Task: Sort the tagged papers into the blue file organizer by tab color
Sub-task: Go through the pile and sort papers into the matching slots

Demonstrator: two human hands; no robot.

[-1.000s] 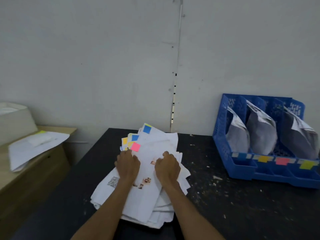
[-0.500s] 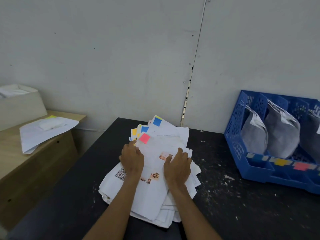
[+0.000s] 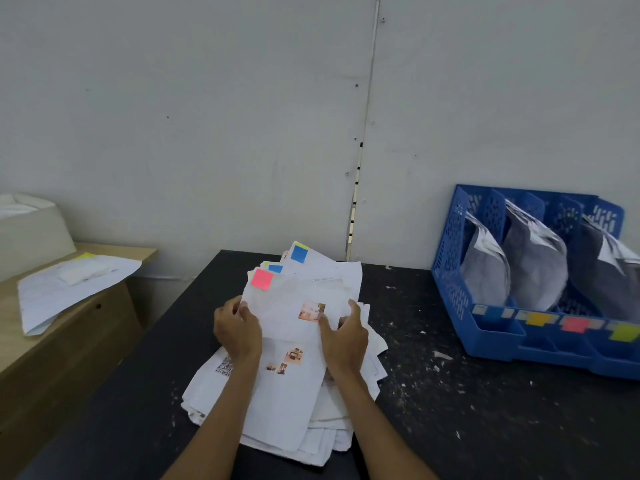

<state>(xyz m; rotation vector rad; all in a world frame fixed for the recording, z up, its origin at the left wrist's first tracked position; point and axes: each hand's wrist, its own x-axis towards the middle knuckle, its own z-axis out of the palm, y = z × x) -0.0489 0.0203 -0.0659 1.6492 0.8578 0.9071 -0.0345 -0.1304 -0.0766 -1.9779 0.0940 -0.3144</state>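
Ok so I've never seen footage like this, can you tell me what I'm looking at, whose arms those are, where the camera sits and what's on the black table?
There is no machine here: these are a person's two bare arms, filmed by one wide-angle camera worn on their head, looking forward and down. That is why the arms enter from the bottom edge. On the black table lies a loose pile of white pages, some with blue tabs. The left hand and right hand each take a grip on a side edge of the top sheet, which carries a pink tab. To the right stands a blue organizer with papers in its slots and colored labels along its front. A wooden desk stands at the left.
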